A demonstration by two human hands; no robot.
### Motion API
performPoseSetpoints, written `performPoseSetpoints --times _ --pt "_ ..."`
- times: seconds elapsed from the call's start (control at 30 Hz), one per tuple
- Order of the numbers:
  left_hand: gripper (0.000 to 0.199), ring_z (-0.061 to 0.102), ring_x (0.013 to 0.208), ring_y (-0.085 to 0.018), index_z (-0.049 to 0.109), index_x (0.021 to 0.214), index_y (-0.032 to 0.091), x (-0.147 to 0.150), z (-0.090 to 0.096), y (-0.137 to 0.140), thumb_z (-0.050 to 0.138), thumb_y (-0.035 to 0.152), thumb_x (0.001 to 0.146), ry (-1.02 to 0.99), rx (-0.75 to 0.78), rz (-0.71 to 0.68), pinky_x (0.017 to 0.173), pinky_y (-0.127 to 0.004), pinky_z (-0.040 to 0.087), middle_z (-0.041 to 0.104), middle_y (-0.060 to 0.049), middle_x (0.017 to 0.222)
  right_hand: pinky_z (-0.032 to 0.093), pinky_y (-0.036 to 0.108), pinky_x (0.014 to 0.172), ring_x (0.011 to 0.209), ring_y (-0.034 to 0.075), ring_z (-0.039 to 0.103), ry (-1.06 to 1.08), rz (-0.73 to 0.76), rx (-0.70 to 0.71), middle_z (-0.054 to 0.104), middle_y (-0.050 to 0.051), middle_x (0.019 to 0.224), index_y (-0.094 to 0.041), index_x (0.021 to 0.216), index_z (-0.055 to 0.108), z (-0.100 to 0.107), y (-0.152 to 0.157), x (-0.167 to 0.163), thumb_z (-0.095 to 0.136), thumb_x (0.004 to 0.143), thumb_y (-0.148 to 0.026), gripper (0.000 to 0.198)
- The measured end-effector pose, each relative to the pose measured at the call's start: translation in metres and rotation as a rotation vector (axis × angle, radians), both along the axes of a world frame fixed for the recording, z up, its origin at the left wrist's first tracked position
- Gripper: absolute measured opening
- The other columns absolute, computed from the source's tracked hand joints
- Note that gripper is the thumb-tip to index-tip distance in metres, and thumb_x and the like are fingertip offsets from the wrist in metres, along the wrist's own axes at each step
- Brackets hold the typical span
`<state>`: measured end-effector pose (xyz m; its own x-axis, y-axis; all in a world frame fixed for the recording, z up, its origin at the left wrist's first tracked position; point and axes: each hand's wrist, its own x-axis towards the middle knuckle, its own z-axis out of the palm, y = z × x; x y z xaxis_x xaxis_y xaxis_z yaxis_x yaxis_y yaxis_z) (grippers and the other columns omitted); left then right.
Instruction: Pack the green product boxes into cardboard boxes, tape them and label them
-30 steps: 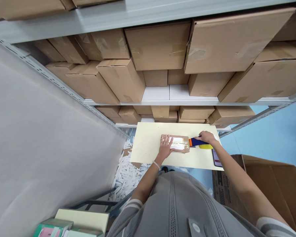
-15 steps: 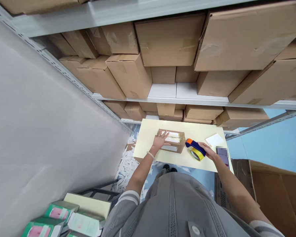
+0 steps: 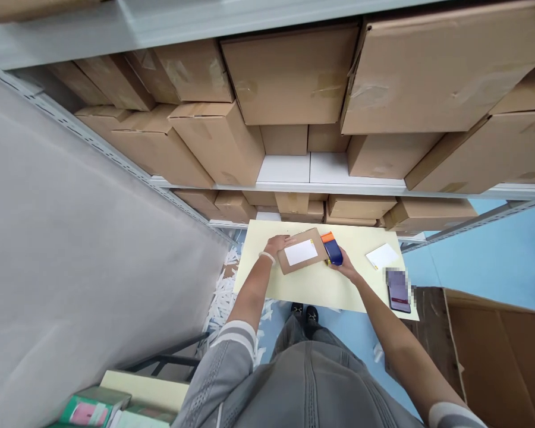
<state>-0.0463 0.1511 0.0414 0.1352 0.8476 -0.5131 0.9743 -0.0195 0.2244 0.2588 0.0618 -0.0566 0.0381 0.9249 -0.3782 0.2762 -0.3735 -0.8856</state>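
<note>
A small cardboard box [image 3: 312, 262] lies tilted on the cream table [image 3: 289, 290], with a white label [image 3: 300, 252] on the face toward me. My left hand [image 3: 277, 244] is closed on the box's far left end; some of its fingers are hidden behind the box. In my right hand [image 3: 348, 267] is a blue and orange tape dispenser [image 3: 334, 252]. Its orange end meets the box's right end, and the tape roll is mostly hidden beneath it.
A white card [image 3: 381, 256] and a phone [image 3: 399, 291] lie on the table's right side. Shelves of cardboard boxes [image 3: 289, 77] rise behind it. A large open carton [image 3: 494, 351] stands at the right, paper shreds [image 3: 220, 300] on the floor at left.
The box has been turned so a labelled side faces me. My left hand went from its top to its left end. The tape dispenser moved left and now meets the box.
</note>
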Motion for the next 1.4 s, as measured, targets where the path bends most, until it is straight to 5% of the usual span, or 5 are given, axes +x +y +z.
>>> performPoseSetpoints --times 0.37,0.57,0.8,1.17,1.4 --pt "0.127 -0.009 0.15 -0.045 0.002 0.159 0.026 0.012 -0.053 -0.049 0.066 0.081 0.064 -0.001 0.166 -0.302 0.112 -0.073 -0.002 -0.008 -0.016 0.165 0.042 0.047 0.103 0.124 0.038 0.049 -0.388 -0.195 0.058 0.037 0.015 0.134 -0.028 0.156 0.017 -0.028 0.016 -0.046 0.072 0.062 -0.042 0.11" --pt "0.121 -0.01 0.15 -0.045 0.002 0.157 0.033 0.005 -0.063 -0.058 0.069 0.077 0.065 -0.039 0.199 -0.319 0.111 -0.073 -0.006 -0.011 -0.012 0.165 0.049 0.041 0.088 0.093 0.025 0.061 -0.104 -0.296 0.154 0.061 0.007 0.115 -0.027 0.142 0.048 -0.023 0.037 0.017 0.061 0.068 -0.046 0.078" --pt "0.107 -0.004 0.15 -0.046 0.01 0.156 0.037 0.008 -0.062 -0.061 0.067 0.071 0.072 -0.028 0.308 -0.339 0.111 -0.074 -0.007 -0.001 -0.008 0.167 0.05 0.034 0.078 0.1 0.025 0.061 0.146 -0.195 0.13 0.067 0.004 0.118 -0.027 0.117 0.066 0.011 0.061 0.047 0.066 0.063 -0.039 0.055" --pt "0.104 -0.004 0.151 -0.043 0.012 0.157 0.038 0.013 -0.053 -0.066 0.064 0.071 0.073 -0.02 0.291 -0.315 0.111 -0.074 -0.01 0.0 -0.006 0.167 0.026 0.022 0.05 0.061 0.012 0.049 0.172 -0.199 -0.185 0.066 -0.003 0.081 -0.029 0.12 0.061 0.013 0.018 0.034 0.081 0.055 -0.053 0.072" --pt "0.107 -0.008 0.15 -0.044 0.01 0.157 0.038 0.017 -0.049 -0.066 0.067 0.068 0.072 -0.032 0.232 -0.327 0.11 -0.075 -0.008 0.0 -0.004 0.168 0.028 0.022 0.051 0.061 0.011 0.048 0.243 -0.323 -0.216 0.064 -0.003 0.09 -0.033 0.122 0.057 0.003 -0.03 0.044 0.082 0.054 -0.051 0.074"
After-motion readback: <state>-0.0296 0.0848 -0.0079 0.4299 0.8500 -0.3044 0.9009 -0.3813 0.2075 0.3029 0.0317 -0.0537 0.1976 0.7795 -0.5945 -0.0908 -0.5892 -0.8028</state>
